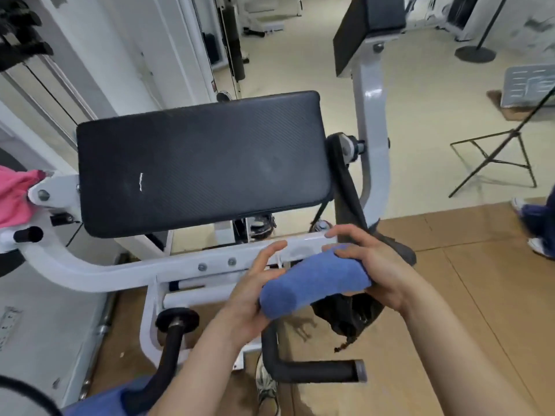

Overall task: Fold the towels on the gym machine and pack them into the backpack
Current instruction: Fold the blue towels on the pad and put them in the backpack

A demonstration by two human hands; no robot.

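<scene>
Spanning left hand [255, 292] to right hand [372, 265] grip, blue towel [315, 283]

Two towels [312, 283] [15, 196], one backpack [354, 316], two hands [249, 295] [381, 268].

Bright, even indoor light; floor [420, 109] beyond the pad [204, 163] washed pale. Dull sheen on pad top. Soft shadows below it (faint). Wide-angle bending toward edges; person [537, 223] right of pad motion-blurred.

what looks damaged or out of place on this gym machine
The black pad has a thin white scratch left of its middle, like a nick in the cover. At the left edge a pink towel hangs bunched and unfolded over the white frame.
</scene>
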